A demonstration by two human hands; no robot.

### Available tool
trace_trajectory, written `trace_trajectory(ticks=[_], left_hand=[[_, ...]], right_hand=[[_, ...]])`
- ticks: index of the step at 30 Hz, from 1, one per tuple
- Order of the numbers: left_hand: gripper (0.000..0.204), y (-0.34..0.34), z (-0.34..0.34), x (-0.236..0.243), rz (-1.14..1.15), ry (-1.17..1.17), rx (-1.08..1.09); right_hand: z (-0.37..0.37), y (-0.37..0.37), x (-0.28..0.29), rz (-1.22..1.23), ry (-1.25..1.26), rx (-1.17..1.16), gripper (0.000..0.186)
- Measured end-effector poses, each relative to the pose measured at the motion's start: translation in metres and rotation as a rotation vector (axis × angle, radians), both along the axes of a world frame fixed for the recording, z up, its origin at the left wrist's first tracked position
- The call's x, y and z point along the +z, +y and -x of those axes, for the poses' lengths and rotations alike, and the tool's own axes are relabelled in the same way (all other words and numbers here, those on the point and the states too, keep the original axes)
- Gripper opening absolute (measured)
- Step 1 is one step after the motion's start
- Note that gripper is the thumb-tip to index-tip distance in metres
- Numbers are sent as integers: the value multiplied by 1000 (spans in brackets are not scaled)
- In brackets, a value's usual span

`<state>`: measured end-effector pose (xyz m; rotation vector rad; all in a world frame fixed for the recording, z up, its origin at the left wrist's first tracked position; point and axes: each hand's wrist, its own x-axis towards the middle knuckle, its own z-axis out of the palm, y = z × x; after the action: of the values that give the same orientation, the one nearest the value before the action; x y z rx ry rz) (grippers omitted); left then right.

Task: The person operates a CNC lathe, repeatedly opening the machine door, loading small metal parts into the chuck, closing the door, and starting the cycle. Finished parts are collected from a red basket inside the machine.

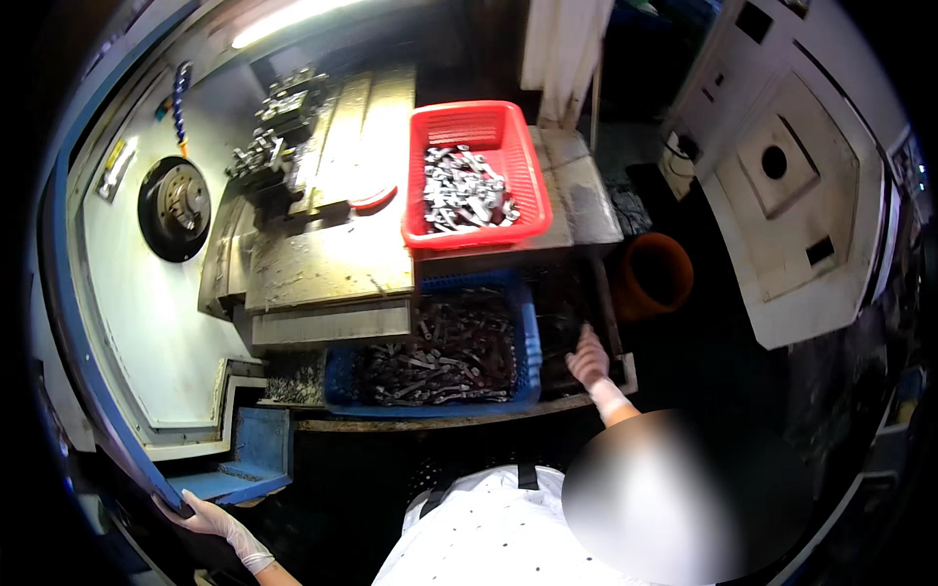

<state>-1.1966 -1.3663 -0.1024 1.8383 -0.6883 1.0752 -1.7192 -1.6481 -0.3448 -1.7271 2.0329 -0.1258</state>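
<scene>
At the lower left my left hand (pixel 217 523), in a thin pale glove, grips the blue edge of the machine frame (pixel 156 479), its thumb on the near side and the other fingers partly hidden. My right hand (pixel 588 363), gloved too, reaches over the dark tray section right of a blue plastic basket (pixel 531 356). Its fingertips blur into the shadow, so whether they hold anything does not show. Many dark, wrench-like metal pieces (pixel 440 361) fill the blue basket. Above it stands a red plastic basket (pixel 528 181) with shiny small metal parts (pixel 467 190).
Behind the baskets lies the machine bed (pixel 332 259), with metal tooling blocks (pixel 264 156) and a red-rimmed round item (pixel 373 198). A round chuck (pixel 176 207) sits on the left wall. An orange bucket (pixel 657 275) stands on the right. A blue metal tray (pixel 259 444) juts out nearby.
</scene>
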Motion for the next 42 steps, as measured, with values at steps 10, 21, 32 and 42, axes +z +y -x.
trace_trajectory(ticks=[10, 21, 32, 42], left_hand=[[46, -8, 29, 4, 1, 87, -107], [49, 15, 19, -7, -265, -16, -161], [48, 21, 17, -15, -284, 3, -228], [47, 17, 19, -13, -278, 8, -234]], right_hand=[[-163, 50, 255, -289, -1175, 457, 34], [-603, -20, 196, -209, -1804, -137, 7], [-610, -49, 165, 260, -1941, -368, 11], [-591, -39, 211, -419, -2018, -96, 15]])
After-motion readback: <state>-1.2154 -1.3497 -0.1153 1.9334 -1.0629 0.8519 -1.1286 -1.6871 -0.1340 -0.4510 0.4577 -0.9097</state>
